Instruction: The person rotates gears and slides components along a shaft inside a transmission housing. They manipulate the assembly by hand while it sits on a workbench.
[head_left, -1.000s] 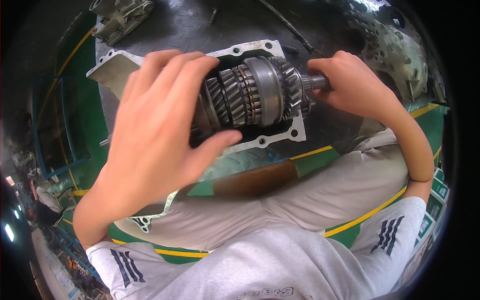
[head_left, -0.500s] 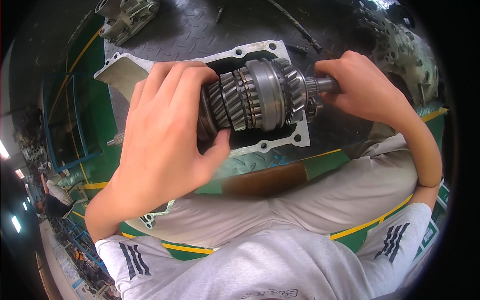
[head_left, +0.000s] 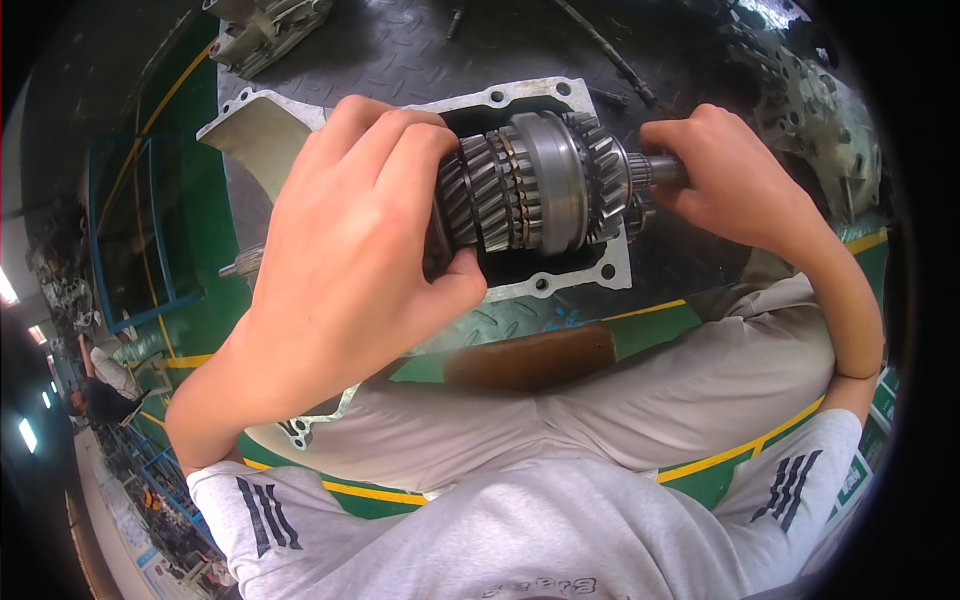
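Note:
A gear shaft [head_left: 550, 182] with several helical gears and a smooth steel ring lies across an open metal gearbox housing [head_left: 590, 282]. My left hand [head_left: 355, 215] is closed round the gear stack at its left part, with the thumb at the near side and the fingers over the far side. My right hand [head_left: 725, 175] grips the bare, splined shaft end that sticks out past the housing's right edge. The fingertips of that hand are partly hidden. At the left, a thin splined shaft tip [head_left: 242, 263] shows beyond my left hand.
The housing rests on a dark tread-plate worktop [head_left: 400, 50]. A bolt [head_left: 455, 24] and a long rod [head_left: 605, 48] lie at the back. Other castings stand at the far left [head_left: 265, 35] and right [head_left: 815, 130]. A brown seat [head_left: 535, 360] is near my legs.
The gear shaft and both hands have shifted slightly right in view, my left hand more than my right. The housing also appears a little further right. Both grips stay on.

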